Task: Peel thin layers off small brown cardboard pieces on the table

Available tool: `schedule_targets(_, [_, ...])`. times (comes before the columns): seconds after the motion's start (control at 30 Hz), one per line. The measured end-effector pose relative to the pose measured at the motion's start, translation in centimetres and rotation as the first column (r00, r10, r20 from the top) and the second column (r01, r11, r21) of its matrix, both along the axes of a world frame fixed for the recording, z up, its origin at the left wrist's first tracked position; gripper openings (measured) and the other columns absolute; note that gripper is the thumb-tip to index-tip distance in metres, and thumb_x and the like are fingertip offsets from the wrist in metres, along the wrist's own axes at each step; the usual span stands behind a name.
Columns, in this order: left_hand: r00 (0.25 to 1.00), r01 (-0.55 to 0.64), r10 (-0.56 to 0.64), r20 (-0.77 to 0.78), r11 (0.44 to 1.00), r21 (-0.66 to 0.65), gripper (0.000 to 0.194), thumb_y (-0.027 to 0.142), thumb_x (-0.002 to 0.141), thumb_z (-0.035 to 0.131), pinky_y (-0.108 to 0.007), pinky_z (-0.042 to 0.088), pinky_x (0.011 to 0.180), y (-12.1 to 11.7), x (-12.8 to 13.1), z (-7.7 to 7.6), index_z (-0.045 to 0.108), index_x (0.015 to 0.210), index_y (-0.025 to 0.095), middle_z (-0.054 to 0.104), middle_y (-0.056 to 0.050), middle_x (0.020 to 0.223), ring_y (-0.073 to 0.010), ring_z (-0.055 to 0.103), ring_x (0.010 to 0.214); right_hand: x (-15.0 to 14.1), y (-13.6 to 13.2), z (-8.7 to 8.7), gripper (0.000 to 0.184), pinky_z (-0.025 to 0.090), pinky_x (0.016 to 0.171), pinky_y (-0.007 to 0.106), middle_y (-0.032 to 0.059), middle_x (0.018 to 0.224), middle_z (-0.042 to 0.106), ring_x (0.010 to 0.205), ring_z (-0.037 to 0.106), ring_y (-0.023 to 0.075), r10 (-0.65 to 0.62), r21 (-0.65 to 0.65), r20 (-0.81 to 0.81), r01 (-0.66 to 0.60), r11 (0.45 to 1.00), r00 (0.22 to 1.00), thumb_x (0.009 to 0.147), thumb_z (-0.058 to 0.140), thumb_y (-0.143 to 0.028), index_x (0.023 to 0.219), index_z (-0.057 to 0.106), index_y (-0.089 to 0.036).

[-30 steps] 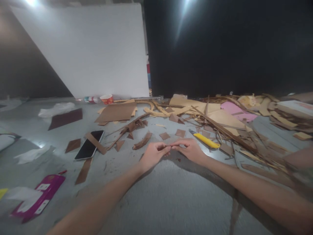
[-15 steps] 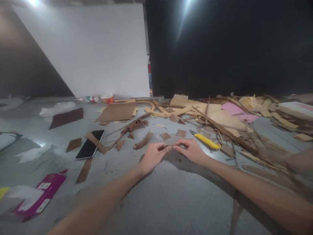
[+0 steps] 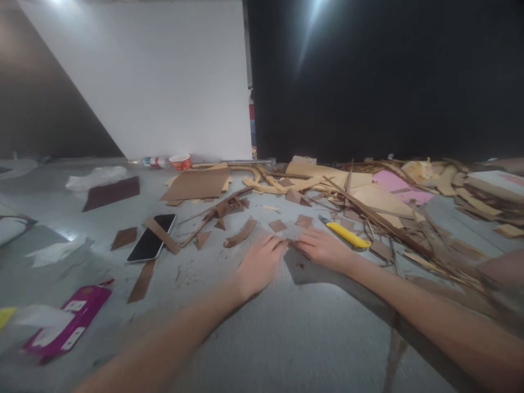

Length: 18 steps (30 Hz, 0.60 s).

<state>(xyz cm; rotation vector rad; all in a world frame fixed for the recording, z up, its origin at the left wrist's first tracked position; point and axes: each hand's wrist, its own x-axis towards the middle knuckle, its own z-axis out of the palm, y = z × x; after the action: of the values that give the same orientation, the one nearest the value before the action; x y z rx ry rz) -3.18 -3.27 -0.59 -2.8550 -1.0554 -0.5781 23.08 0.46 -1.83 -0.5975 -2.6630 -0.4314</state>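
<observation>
Near the middle of the grey table, my left hand [image 3: 261,263] and my right hand [image 3: 325,250] meet almost fingertip to fingertip, backs upward. Between them is a small brown strip [image 3: 292,242], mostly hidden by the fingers. The closed fingers of my right hand cover its right part; those of my left hand are closed at its left end. Just beyond my right hand lies a yellow utility knife [image 3: 347,234]. A curled brown piece [image 3: 240,233] rests beyond my left hand, and small brown squares [image 3: 278,225] lie ahead of both.
On the left are a black phone [image 3: 149,243] with a brown strip across it and a purple case [image 3: 71,322]. Brown sheets [image 3: 198,183], a red cup [image 3: 180,161] and a scrap pile [image 3: 385,202] line the back. Part of another person's arm [image 3: 501,267] shows at the right edge.
Both hands have turned over from a raised thumb-and-finger pinch to lying flatter, backs upward, with the fingers over the brown strip. The things on the table have stayed in place.
</observation>
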Motion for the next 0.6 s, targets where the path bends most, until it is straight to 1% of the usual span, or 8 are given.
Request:
schedule_targets(0.07, [0.999,-0.001,-0.001,-0.051,1.000,-0.029,0.041,0.006,0.107,0.044,-0.042,0.052,0.116,-0.2,0.2,-0.1,0.063,0.143,0.012,0.071,-0.013,0.137,-0.0262,0.064,0.130,0.0,0.0,0.0,0.024,0.053,0.082,0.040,0.0098,0.095,0.071,0.093,0.065,0.0260,0.005,-0.006,0.036,-0.004,1.000,0.999,0.111,0.052,-0.015,0.109,0.076,-0.016])
schedule_targets(0.17, [0.996,-0.001,-0.004,-0.087,0.998,-0.056,0.044,0.005,0.105,0.044,-0.042,0.051,0.118,-0.3,0.3,0.2,0.061,0.146,0.011,0.069,-0.013,0.141,-0.0261,0.062,0.134,-0.1,-0.1,0.1,0.024,0.054,0.083,0.041,0.0098,0.097,0.071,0.093,0.065,0.0261,0.007,-0.045,0.045,-0.005,0.999,0.999,0.111,0.052,-0.016,0.111,0.076,-0.017])
schedule_targets(0.3, [0.993,-0.007,-0.002,-0.119,0.997,-0.074,0.042,0.005,0.104,0.045,-0.041,0.050,0.117,-0.3,0.5,0.7,0.065,0.140,0.013,0.070,-0.012,0.138,-0.0259,0.062,0.132,0.0,-0.1,0.4,0.026,0.054,0.084,0.041,0.0102,0.097,0.071,0.094,0.065,0.0262,0.025,-0.062,0.068,-0.021,0.998,0.997,0.111,0.051,-0.016,0.110,0.076,-0.017])
schedule_targets(0.4, [0.985,-0.004,-0.009,-0.171,0.997,-0.075,0.041,0.002,0.102,0.044,-0.040,0.051,0.114,-0.4,0.6,1.0,0.067,0.136,0.011,0.071,-0.013,0.134,-0.0263,0.063,0.128,0.1,-0.1,0.6,0.026,0.054,0.082,0.040,0.0099,0.092,0.070,0.090,0.064,0.0253,0.057,-0.070,0.076,-0.051,0.996,0.995,0.110,0.050,-0.013,0.106,0.076,-0.016])
schedule_targets(0.5, [0.977,0.006,-0.018,-0.212,0.998,-0.056,0.041,0.001,0.102,0.043,-0.040,0.054,0.109,-0.5,0.7,1.2,0.066,0.135,0.010,0.070,-0.014,0.132,-0.0274,0.063,0.124,0.1,0.0,0.7,0.026,0.054,0.079,0.038,0.0082,0.086,0.069,0.086,0.064,0.0237,0.058,-0.113,-0.002,-0.058,0.992,0.998,0.111,0.052,-0.016,0.100,0.076,-0.017])
schedule_targets(0.6, [0.970,0.013,-0.017,-0.242,1.000,-0.018,0.041,0.001,0.103,0.043,-0.040,0.055,0.105,-0.7,0.7,1.3,0.066,0.135,0.011,0.070,-0.014,0.130,-0.0275,0.063,0.123,-0.1,0.1,0.4,0.025,0.056,0.081,0.036,0.0077,0.089,0.072,0.087,0.067,0.0224,0.033,-0.240,-0.174,-0.075,0.968,0.984,0.113,0.053,-0.021,0.101,0.075,-0.019])
